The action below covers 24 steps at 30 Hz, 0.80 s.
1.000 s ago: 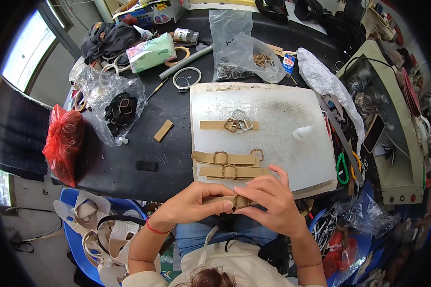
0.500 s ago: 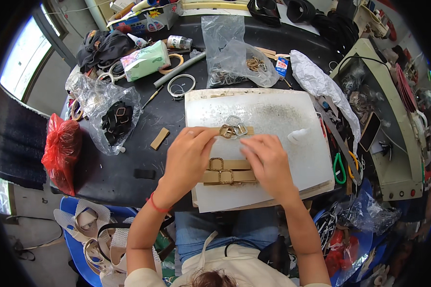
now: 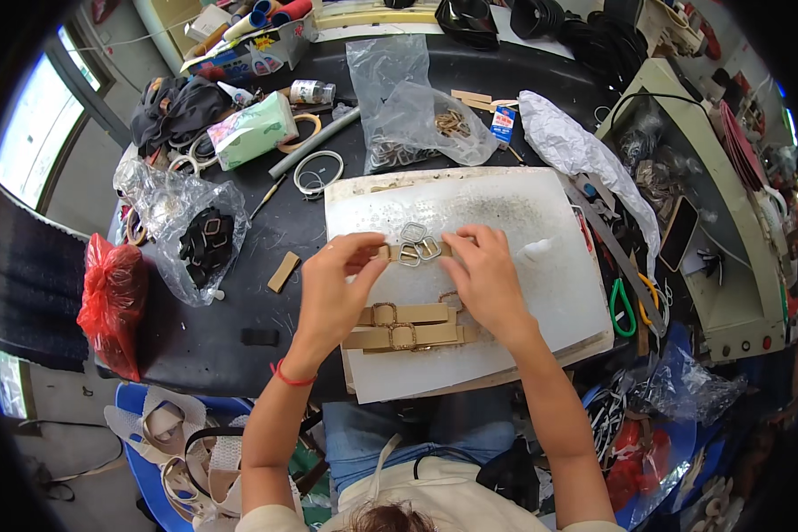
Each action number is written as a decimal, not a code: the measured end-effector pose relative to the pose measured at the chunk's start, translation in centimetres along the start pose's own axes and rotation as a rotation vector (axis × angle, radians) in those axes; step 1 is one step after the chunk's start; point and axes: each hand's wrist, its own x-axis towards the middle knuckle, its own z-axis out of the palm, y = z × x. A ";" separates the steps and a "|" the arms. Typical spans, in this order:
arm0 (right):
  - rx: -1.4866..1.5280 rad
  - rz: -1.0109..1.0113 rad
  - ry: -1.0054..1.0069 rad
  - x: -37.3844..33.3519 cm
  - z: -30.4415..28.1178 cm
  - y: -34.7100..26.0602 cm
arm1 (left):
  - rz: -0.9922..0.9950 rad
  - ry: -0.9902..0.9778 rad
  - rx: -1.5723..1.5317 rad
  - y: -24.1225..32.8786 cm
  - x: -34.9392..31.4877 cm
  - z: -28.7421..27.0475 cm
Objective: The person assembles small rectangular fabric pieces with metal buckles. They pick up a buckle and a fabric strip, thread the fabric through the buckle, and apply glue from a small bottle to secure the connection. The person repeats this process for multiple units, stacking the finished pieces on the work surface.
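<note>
A short tan strap with square metal buckles [image 3: 414, 251] lies across the upper middle of a white, scuffed rectangular work board [image 3: 505, 213] on the black table [image 3: 204, 337]. The left hand [image 3: 332, 288] pinches the strap's left end between thumb and fingertips; the right hand [image 3: 488, 279] pinches its right end the same way, so the strap runs between the 2 hands with the buckles in the gap. Just below the hands, 2 more tan buckled straps [image 3: 408, 326] lie stacked side by side on the board. A small tan wooden block [image 3: 283, 271] rests on the table left of the board. Further left sit a clear plastic bag of dark buckles [image 3: 199, 239] and a red plastic bag [image 3: 111, 301] at the table's edge. Above the board is another clear plastic bag holding metal rings [image 3: 421, 124].
</note>
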 end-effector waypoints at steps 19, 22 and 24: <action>0.767 0.522 -0.356 1.6 -3.0 -0.6 | -0.335 -0.007 -0.453 0.6 -2.0 -2.2; 1.041 0.546 -0.274 0.8 -3.0 -1.6 | -0.385 -0.006 -0.479 1.1 -2.1 -2.4; 1.131 0.497 -0.197 0.4 -3.6 -2.9 | -0.344 0.007 -0.558 1.1 -1.9 -2.4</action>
